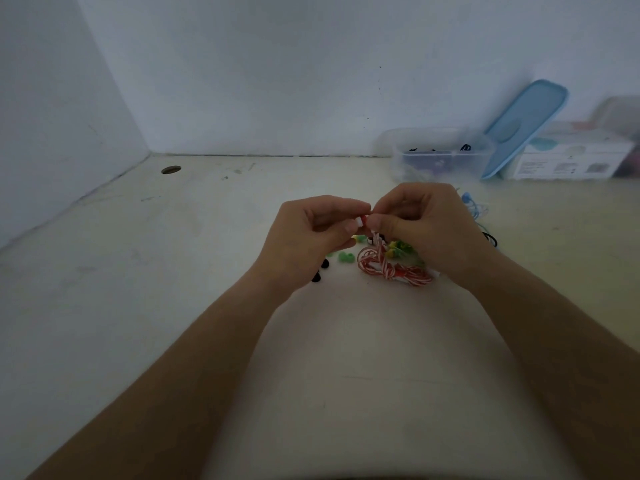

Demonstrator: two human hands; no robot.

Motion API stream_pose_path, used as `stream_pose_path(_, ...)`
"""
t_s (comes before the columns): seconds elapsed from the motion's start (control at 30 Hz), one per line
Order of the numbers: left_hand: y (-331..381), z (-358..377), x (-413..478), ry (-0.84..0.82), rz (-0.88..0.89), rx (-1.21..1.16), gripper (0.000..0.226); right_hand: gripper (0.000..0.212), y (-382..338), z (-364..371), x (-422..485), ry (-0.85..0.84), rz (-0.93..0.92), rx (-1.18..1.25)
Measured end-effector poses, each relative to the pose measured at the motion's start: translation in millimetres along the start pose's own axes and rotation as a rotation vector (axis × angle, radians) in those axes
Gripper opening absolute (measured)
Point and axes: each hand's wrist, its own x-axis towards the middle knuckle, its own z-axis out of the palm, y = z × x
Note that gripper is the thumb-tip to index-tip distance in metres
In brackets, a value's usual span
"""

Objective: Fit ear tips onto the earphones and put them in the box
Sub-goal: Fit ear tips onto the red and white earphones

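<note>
My left hand (311,233) pinches a small white ear tip (359,222) between thumb and forefinger. My right hand (426,223) pinches the red earbud of the red-and-white striped earphones right against that tip. The striped cable (391,268) hangs down from my fingers into a coil on the table. Loose green ear tips (346,258) and black ear tips (320,270) lie under my left hand. A clear plastic box (440,155) holding dark earphones stands at the back right.
A blue lid (523,126) leans against the box, next to a white carton (568,157). Blue earphones (472,204) and a black cable (490,239) lie behind my right hand; yellow-green earphones (398,247) lie beneath it. A round hole (170,169) sits in the desk's far left.
</note>
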Motion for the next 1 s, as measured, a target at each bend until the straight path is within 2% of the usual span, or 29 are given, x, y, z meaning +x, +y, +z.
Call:
stream_pose_path(0.13, 0, 0, 0, 0.01, 0.008, 0.049, 0.02, 0.003, -1, -1, 0, 0.002, -0.014, -0.061)
stream_pose_path(0.27, -2, 1, 1, 0.015, 0.003, 0.139, 0.022, 0.01, -9, -11, 0, -0.011, -0.022, -0.281)
stream_pose_path(0.33, -1, 1, 2, 0.011, 0.0, 0.151, 0.024, 0.017, -14, -21, 1, -0.107, -0.006, -0.447)
stream_pose_path(0.47, 1, 4, 1, 0.026, -0.015, 0.15, 0.021, 0.054, -15, -18, 1, -0.368, 0.074, -0.763)
stream_pose_path(0.53, 1, 5, 0, 0.038, -0.032, 0.134, 0.018, 0.057, -13, -9, 1, -0.411, 0.057, -0.906)
stream_pose_path(0.57, 1, 6, -1, 0.046, -0.042, 0.131, 0.018, 0.051, -12, -5, 2, -0.406, 0.037, -0.934)
stream_pose_path(0.63, 2, 5, -2, 0.055, -0.058, 0.142, 0.019, 0.027, -11, -4, 3, -0.374, 0.014, -0.911)
stream_pose_path(0.7, 3, 5, -2, 0.059, -0.057, 0.154, 0.02, 0.017, -13, -8, 5, -0.346, 0.051, -0.828)
stream_pose_path(0.83, 5, 4, 3, 0.111, 0.005, 0.118, 0.022, 0.015, -24, -21, 8, -0.268, 0.053, -0.678)
stream_pose_path(1.0, 15, 5, 12, 0.141, 0.086, 0.235, 0.019, 0.021, -47, -51, 6, -0.189, 0.048, -0.495)
